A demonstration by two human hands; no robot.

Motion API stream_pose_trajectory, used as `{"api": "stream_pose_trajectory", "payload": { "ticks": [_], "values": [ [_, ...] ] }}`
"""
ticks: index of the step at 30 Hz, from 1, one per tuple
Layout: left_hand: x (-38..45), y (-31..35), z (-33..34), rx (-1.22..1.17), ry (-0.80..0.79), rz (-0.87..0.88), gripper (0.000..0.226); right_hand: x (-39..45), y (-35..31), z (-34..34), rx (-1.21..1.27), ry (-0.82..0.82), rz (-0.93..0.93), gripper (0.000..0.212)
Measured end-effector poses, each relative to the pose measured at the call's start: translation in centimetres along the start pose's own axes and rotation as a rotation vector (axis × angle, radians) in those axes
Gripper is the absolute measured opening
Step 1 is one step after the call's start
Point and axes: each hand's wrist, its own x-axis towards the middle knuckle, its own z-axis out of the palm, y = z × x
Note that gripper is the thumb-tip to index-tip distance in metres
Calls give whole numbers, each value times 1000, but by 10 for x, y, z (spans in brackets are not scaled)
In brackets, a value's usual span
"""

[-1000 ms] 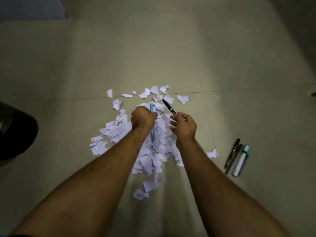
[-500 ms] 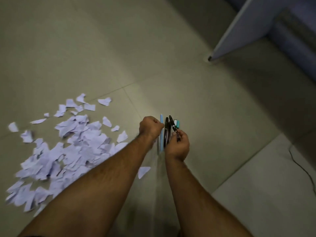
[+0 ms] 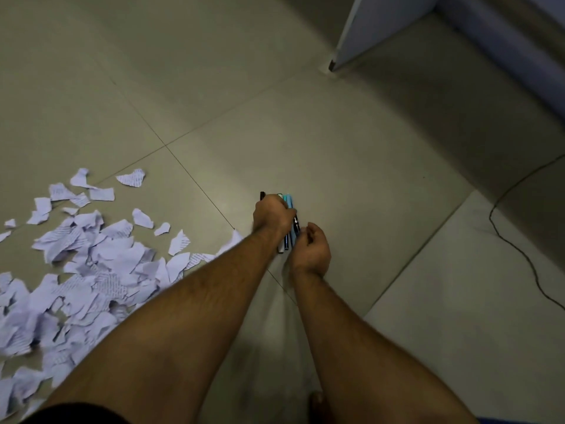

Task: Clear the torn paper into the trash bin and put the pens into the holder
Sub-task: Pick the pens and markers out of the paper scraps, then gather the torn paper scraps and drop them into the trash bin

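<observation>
- Torn paper (image 3: 91,264) lies heaped at nine o'clock on the floor (image 3: 305,133), not cleared.
- Left hand (image 3: 273,216) is fisted round the pens (image 3: 289,237), centre frame.
- Right hand (image 3: 312,250), loosely curled, touches their lower ends; whether it grips, I can't tell.
- Pens step under way; next needs the holder, which is out of sight, as is the bin.

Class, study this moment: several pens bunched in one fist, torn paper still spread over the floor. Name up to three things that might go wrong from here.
1. The left hand grips the whole bundle of pens alone; the right hand looks half open beside it, so a pen may slip out.
2. No holder or bin is in view, so carrying them risks a drop.
3. The torn paper lies loose on the floor; scraps could scatter or be stepped on.
</observation>
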Motion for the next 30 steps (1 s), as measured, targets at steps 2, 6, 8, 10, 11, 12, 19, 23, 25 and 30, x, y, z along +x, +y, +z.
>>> {"api": "stream_pose_trajectory", "payload": {
  "ticks": [2,6,8,10,11,12,19,23,25,30],
  "values": [
    [-2,-3,0,8,13,19,19,1,-4,-4,32,37,26,34],
    [-8,-18,-18,0,13,49,13,-9,-21,2,-28,84,-83,35],
    [-11,-27,-36,-38,35,49,9,-23,-37,14,-23,89,-156,34],
    [-14,-38,-61,-84,88,34,9,-39,-54,28,20,62,-234,30],
    [-14,-42,-71,-100,103,23,9,-43,-60,34,50,50,-252,27],
    [-16,-49,-87,-118,125,3,8,-53,-67,40,83,13,-267,24],
    [-42,-110,-199,-281,357,-106,6,-146,-106,93,71,-457,-293,20],
    [-79,-160,-249,-320,561,-184,9,-213,-105,121,-16,-741,-440,19],
    [-102,-184,-267,-308,662,-225,12,-246,-100,130,-51,-862,-519,17],
    [-178,-238,-315,-360,1010,-390,10,-339,-86,146,-98,-1120,-629,16]
  ]
}}
